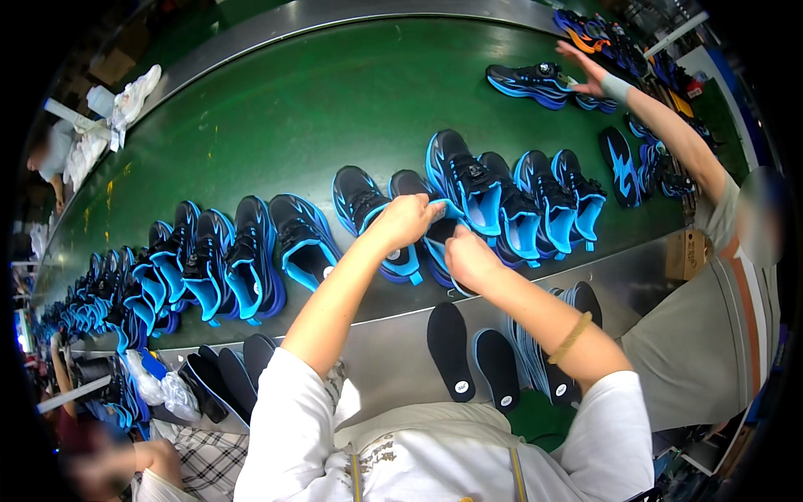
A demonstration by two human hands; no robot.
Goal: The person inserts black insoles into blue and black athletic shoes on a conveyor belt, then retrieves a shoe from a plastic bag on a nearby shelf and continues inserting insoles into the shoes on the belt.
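Note:
A black sneaker with bright blue lining (437, 266) stands on the green conveyor belt, heel toward me, both my hands at its opening. My left hand (408, 221) is closed on the blue collar edge of this shoe, thumb and fingers pinched together. Curled at the heel side of the same opening is my right hand (470, 258); its fingertips are hidden, and what they hold cannot be made out. Another such sneaker (358, 194) stands partly behind my left wrist. Close by my right hand, on the other side, is a larger-looking sneaker (462, 176).
More matching sneakers (251, 259) line the belt (276, 109) to the left. Black insoles (450, 347) rest on the metal ledge (376, 351) before me, with a stack (548, 360) rightward. A co-worker's hand (588, 71) reaches toward a sneaker (529, 84). White shoes (134, 96) stand far left.

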